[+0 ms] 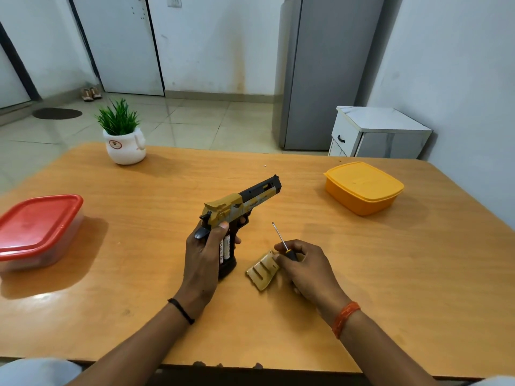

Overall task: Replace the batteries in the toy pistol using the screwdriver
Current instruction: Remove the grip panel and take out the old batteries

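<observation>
My left hand (pixel 204 254) is wrapped around the grip of the toy pistol (pixel 241 203), thumb up near the hammer, holding it upright with the butt resting on the wooden surface (pixel 362 274) and the barrel pointing away to the right. The side of the grip is open, and I can see the batteries (pixel 226 246) sitting inside, white with dark print, standing side by side just beyond my thumb.

My right hand (pixel 305 267) is curled around the screwdriver (pixel 282 242), pinching its black and yellow handle, the thin metal shaft angling up and away to the left, its tip in the air between the pistol and my knuckles. Under those same fingers lies the tan battery cover (pixel 262 271), ribbed side up, flat on the surface just beside the pistol's base; my fingertips touch its far edge.

Out to my left sits a clear box with a red lid (pixel 39 221). Far right, a yellow box (pixel 362 188), lid on. At the far left edge, a small green plant in a white pot (pixel 124 146).
</observation>
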